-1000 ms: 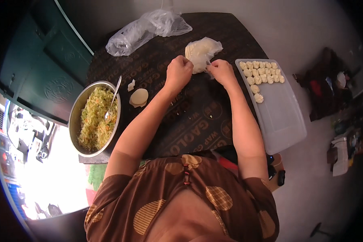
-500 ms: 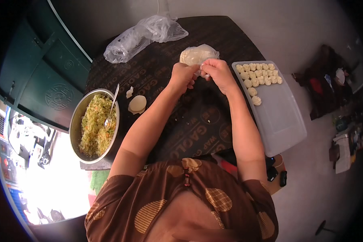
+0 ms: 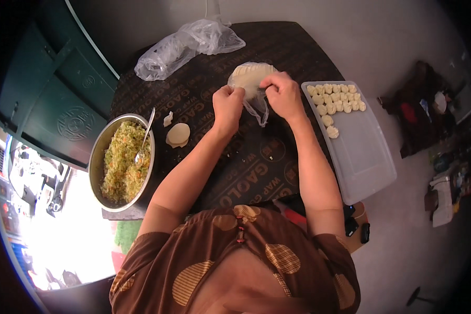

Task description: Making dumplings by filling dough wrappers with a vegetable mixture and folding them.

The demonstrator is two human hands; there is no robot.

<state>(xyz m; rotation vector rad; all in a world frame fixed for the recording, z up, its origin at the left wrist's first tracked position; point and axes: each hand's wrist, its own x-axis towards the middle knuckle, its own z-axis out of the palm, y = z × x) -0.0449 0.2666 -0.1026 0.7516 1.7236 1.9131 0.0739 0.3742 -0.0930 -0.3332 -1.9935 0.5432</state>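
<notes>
A clear plastic bag (image 3: 256, 111) with a stack of round dough wrappers (image 3: 248, 77) inside lies toward the far middle of the table. My left hand (image 3: 228, 107) pinches the bag's near left edge, fingers closed. My right hand (image 3: 282, 97) is closed at the bag's right side, its fingertips on the plastic. Between the hands, the loose neck of the bag hangs toward me. A few loose round wrappers (image 3: 178, 134) lie on the table to the left of my left forearm, beside a small white scrap (image 3: 168, 119).
A metal bowl (image 3: 93, 178) of chopped vegetable filling (image 3: 123, 162) with a spoon (image 3: 147, 131) stands at the left. At the right, a plastic tray (image 3: 363, 167) carries rows of dumplings (image 3: 336, 98). A crumpled plastic bag (image 3: 188, 47) lies at the dark table's (image 3: 204, 180) far edge.
My hands have moved apart, the left one to the left and nearer me. The bag's neck, bunched between my fingers before, now hangs loose, and more of the wrapper stack shows.
</notes>
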